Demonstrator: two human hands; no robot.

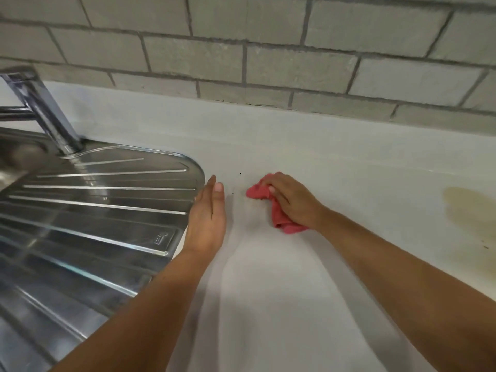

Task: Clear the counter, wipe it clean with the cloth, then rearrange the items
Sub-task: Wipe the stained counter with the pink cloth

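Note:
A crumpled red cloth (279,213) lies on the white counter (335,167), and my right hand (294,201) grips it from above with curled fingers. My left hand (208,216) stands on its edge just left of the cloth, fingers straight and together, beside the rim of the steel drainboard (102,200). A few small dark specks (240,173) dot the counter between and beyond the two hands.
A chrome tap (43,108) rises at the back left of the drainboard. A yellowish stain (469,210) marks the counter at the far right. A grey brick-tiled wall (268,49) runs along the back.

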